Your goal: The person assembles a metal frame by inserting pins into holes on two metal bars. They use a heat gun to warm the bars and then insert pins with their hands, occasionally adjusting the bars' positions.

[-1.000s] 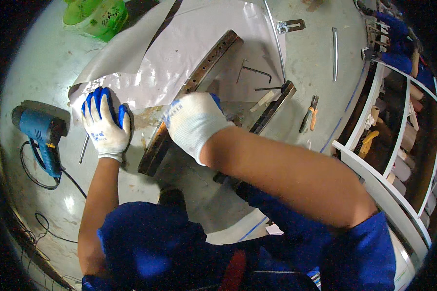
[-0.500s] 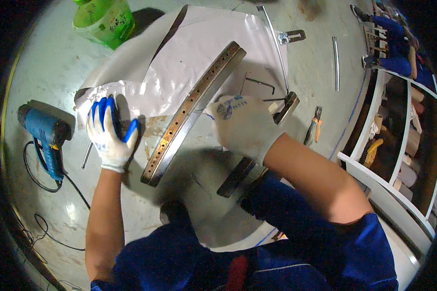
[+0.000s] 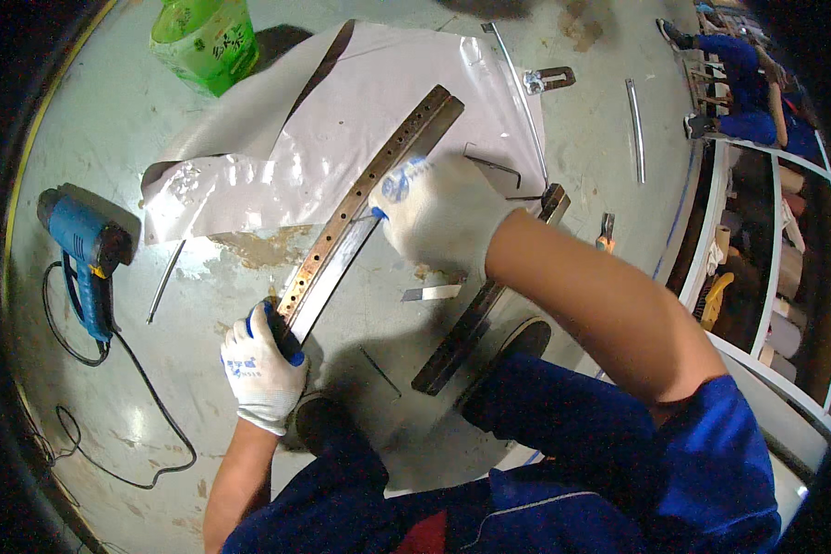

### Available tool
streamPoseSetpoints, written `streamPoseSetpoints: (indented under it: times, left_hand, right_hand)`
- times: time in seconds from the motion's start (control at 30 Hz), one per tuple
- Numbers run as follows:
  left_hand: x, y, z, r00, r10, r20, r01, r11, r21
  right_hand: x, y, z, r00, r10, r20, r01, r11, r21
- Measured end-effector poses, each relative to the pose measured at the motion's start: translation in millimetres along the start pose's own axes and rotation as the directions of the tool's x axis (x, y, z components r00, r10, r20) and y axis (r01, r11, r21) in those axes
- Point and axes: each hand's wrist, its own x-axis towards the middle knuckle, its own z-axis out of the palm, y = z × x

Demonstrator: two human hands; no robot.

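A long rusty metal bar with a row of holes lies slanted across a grey plastic sheet on the concrete floor. My left hand, in a white and blue glove, grips the bar's near end. My right hand, gloved the same way, presses on the bar near its middle. A second dark metal bar lies to the right, partly under my right forearm.
A blue heat gun with a black cord lies at the left. A green plastic bag sits at the top. Thin metal rods, an angled key and a small blade lie on the floor. White shelving stands at the right.
My left hand has slid off the sheet down to the bar's near end and closed on it. My right hand has shifted onto the bar's middle. The view has tilted.
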Motion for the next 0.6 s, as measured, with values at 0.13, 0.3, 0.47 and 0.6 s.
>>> streamPoseSetpoints:
  times: [0.13, 0.3, 0.47, 0.6]
  left_hand:
    - [-3, 4, -9, 1.0, -0.007, -0.022, 0.005, 0.998, -0.066]
    - [-7, -4, -5, 0.984, -0.176, 0.022, 0.174, 0.934, -0.313]
    - [-19, -5, -11, 0.984, -0.178, 0.025, 0.177, 0.938, -0.296]
    - [-25, -5, -17, 0.977, -0.211, 0.026, 0.21, 0.94, -0.268]
  right_hand:
    - [13, 18, -3, 0.981, -0.187, -0.042, 0.183, 0.979, -0.093]
    - [29, 6, -30, 0.948, -0.249, 0.2, 0.282, 0.946, -0.159]
    - [43, -17, -44, 0.915, -0.171, 0.364, 0.227, 0.967, -0.114]
    - [40, -45, -36, 0.937, -0.118, 0.33, 0.134, 0.991, -0.027]
